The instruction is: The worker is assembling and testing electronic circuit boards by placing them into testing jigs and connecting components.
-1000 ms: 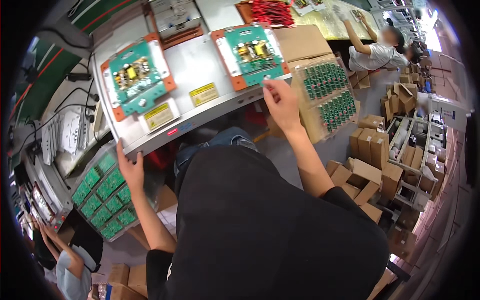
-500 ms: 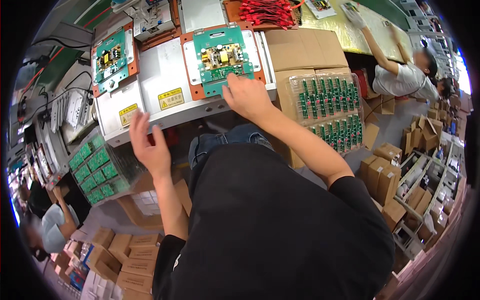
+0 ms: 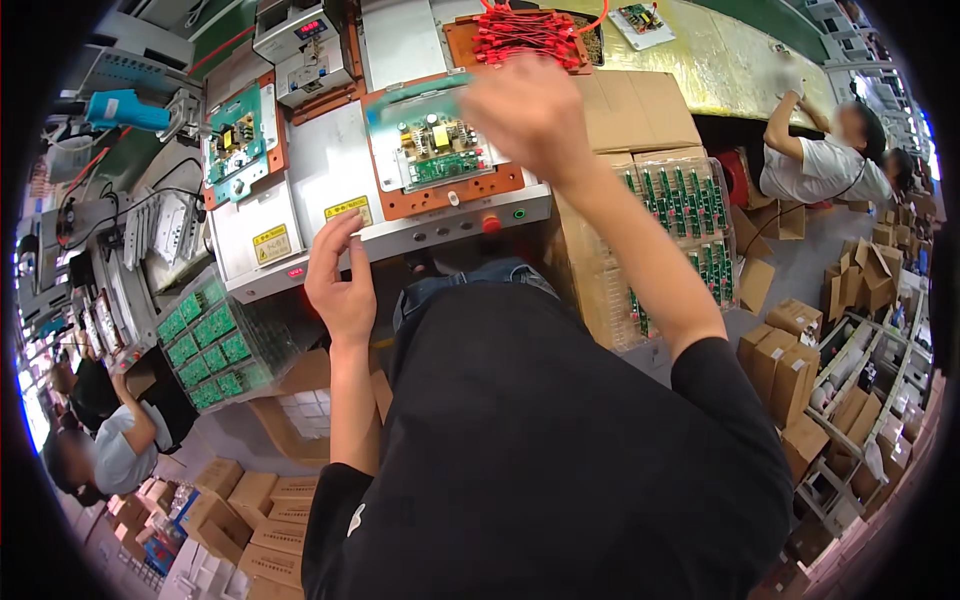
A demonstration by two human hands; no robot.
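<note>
In front of me, a circuit board (image 3: 440, 160) with yellow and black parts sits in an orange-brown fixture (image 3: 420, 205) on a metal test bench. Above its far side a green cover plate (image 3: 415, 103) stands tilted up, smeared by motion. My right hand (image 3: 530, 112) is closed at the plate's right side and seems to grip it; the fingertips are blurred. My left hand (image 3: 341, 280), fingers loosely stretched and holding nothing, hovers at the bench's front edge beside a yellow warning label (image 3: 347, 210).
A second fixture with a green plate (image 3: 238, 150) stands left. Red leads (image 3: 525, 38) lie at the back. Trays of green boards flank me, one right (image 3: 690, 200), one left (image 3: 210, 345). The front panel has a red button (image 3: 491, 224). Co-workers sit at both sides.
My right hand has risen from the fixture's near edge, and the green plate has swung up off the board. My left hand has shifted right along the bench edge.
</note>
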